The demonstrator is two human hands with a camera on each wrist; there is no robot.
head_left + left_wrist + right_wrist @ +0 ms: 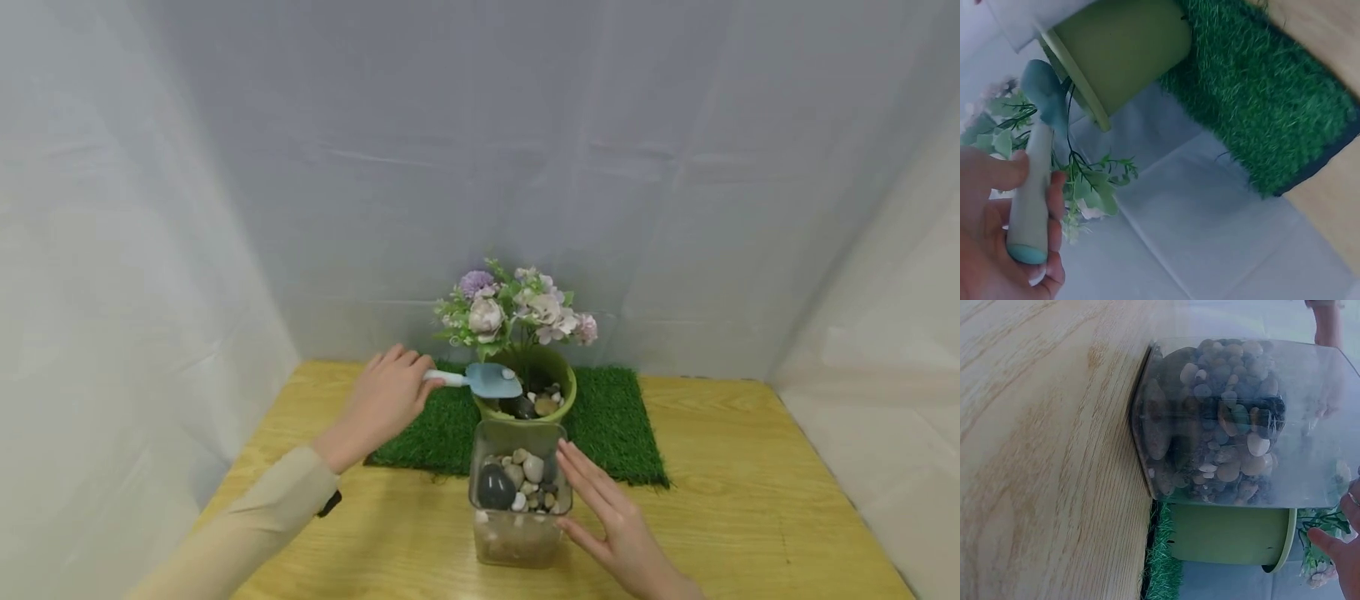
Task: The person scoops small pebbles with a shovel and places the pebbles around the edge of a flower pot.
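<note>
Fingers (405,362) of the left hand (384,402) are curling round the handle of the blue scoop (491,380), blade pointing right over the green pot (558,371); right hand (615,521), fingers straight, is steadying the clear jar (517,533) of pebbles just before the pot.

Left wrist: scoop (1038,162) is lying long axis toward the pot (1125,47); looks light, stiff plastic; handle is the hold.

Right wrist: jar (1235,425) is resting on the surface (1041,456), likely heavy, smooth, breakable.

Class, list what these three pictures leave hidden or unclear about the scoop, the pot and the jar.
- Scoop bowl: left wrist view shows only its underside; its load is unseen.
- Green pot inside: the head view's flowers cover part.
- Jar bottom: cloudy plastic blurs it.
- Right hand: right wrist view cuts it off.
</note>
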